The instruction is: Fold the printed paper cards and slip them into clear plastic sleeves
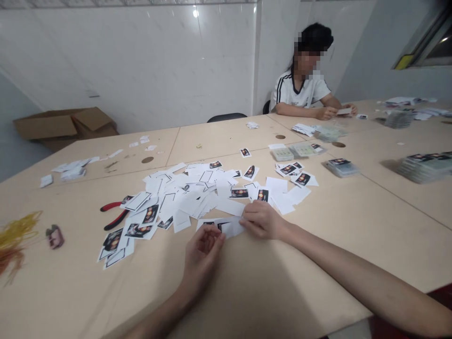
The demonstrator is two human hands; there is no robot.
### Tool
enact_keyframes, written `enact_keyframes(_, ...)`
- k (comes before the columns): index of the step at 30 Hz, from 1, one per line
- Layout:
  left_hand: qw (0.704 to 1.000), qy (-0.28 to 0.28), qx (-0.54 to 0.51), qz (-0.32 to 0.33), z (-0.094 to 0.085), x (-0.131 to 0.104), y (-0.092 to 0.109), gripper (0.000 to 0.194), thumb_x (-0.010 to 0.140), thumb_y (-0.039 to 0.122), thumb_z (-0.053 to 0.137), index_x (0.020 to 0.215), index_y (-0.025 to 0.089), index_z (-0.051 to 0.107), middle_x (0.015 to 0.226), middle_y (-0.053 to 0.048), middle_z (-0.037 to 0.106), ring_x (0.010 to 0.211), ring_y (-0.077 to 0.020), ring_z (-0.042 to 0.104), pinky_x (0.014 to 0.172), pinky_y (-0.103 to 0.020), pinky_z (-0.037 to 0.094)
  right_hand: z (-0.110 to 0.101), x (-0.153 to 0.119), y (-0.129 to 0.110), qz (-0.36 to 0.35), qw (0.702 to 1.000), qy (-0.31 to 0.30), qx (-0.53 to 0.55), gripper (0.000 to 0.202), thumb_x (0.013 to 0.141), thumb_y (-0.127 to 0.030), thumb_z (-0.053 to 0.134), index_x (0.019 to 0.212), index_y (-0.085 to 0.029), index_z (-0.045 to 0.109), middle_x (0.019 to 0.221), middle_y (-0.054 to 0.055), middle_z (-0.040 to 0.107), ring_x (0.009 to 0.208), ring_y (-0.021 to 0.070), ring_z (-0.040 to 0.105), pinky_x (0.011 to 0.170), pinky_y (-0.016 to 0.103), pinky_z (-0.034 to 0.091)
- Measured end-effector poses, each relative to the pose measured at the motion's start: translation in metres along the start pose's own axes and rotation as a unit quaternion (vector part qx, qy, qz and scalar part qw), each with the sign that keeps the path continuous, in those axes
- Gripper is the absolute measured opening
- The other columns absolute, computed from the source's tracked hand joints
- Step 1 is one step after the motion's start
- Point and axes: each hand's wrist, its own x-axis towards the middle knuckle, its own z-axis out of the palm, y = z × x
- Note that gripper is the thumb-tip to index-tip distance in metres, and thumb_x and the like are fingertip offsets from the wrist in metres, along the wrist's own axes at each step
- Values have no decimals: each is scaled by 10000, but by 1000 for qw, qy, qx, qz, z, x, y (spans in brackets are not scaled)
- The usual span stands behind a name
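A white paper card [231, 227] with a dark printed part lies between my two hands at the near edge of a paper pile. My left hand [205, 252] has its fingers curled and pinches the card's left end. At the card's right end, my right hand [262, 220] holds it between thumb and fingers. Beyond them spreads a loose heap of white cards [187, 193], some printed black with an orange picture. More printed cards [112, 241] lie to the left of my left hand.
Red-handled pliers [116, 219], a small pink object [54, 236] and yellow bands [21, 230] are on the left. Clear plastic packs [341, 167] stand on the right. Across the table [339, 245] a person [300, 96] holds a paper. A cardboard box [67, 125] sits behind.
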Motion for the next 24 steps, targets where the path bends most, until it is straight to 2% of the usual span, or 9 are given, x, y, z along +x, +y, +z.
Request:
enact_keyframes(6,999,11,-19,-46,-2,5,-2,243,673,295,609,859,157,537,642,19,541,585,-98,506,534,-194,390,8,1,-7,82,995,18,-51,317,817,-234,393,516,-144,436,533,-8,463,540,84,396,605,269,214)
enact_keyframes(15,995,21,-27,-91,-2,7,-2,320,643,322,638,898,150,548,641,15,588,570,-98,529,514,-185,381,5,1,-12,92,989,56,-101,332,824,-245,386,517,-143,459,540,0,482,539,85,396,603,271,208)
enact_keyframes(19,990,-12,-53,-132,-4,9,2,289,631,319,649,844,135,587,696,-22,623,646,-120,559,574,-194,406,8,0,-12,116,987,56,-95,329,823,-250,395,520,-148,472,536,-8,486,531,82,403,608,267,210)
enact_keyframes(24,978,-32,-95,-184,-9,13,1,357,610,326,669,910,145,599,738,-35,645,669,-134,578,590,-201,419,10,0,-13,150,985,49,-72,326,822,-245,403,522,-149,487,535,-11,501,539,82,432,607,261,211)
